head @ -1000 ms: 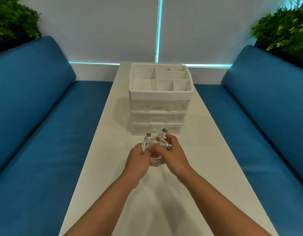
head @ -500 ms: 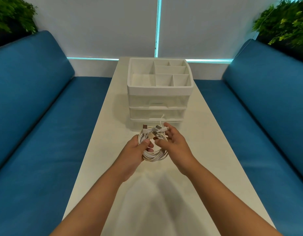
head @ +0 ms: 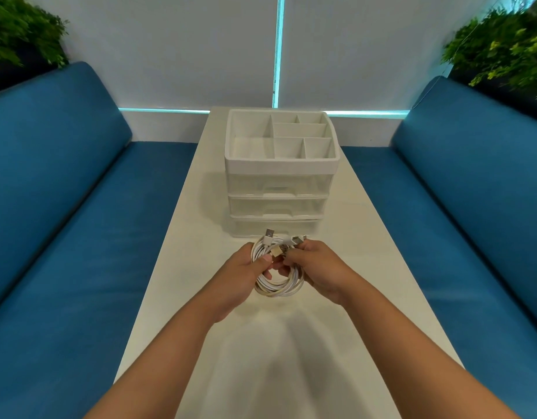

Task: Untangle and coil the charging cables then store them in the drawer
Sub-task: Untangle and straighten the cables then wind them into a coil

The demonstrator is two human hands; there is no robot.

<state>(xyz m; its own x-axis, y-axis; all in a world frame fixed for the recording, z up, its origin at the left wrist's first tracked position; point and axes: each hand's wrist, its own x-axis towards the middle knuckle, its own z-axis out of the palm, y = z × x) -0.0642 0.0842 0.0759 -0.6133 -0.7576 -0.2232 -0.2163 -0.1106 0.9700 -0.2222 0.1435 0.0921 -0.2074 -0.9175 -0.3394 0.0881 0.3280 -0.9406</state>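
Observation:
A bundle of white charging cables (head: 278, 285) is wound into a loose coil and held above the white table (head: 291, 358). My left hand (head: 246, 273) grips the coil's left side. My right hand (head: 315, 267) pinches the cable ends near the top, where USB plugs (head: 270, 234) stick out. Just beyond the hands stands a white drawer organiser (head: 279, 189) with three translucent drawers, all closed, and an open divided tray on top. The lowest drawer is partly hidden behind the cables.
Blue upholstered benches (head: 64, 237) run along both sides of the narrow table. Green plants (head: 503, 49) sit behind each backrest. A white wall with a lit cyan strip (head: 279, 55) closes the far end.
The hands have closed in on the coil again; my right hand, open on the cable ends half a second ago, now pinches them. The view shifted slightly.

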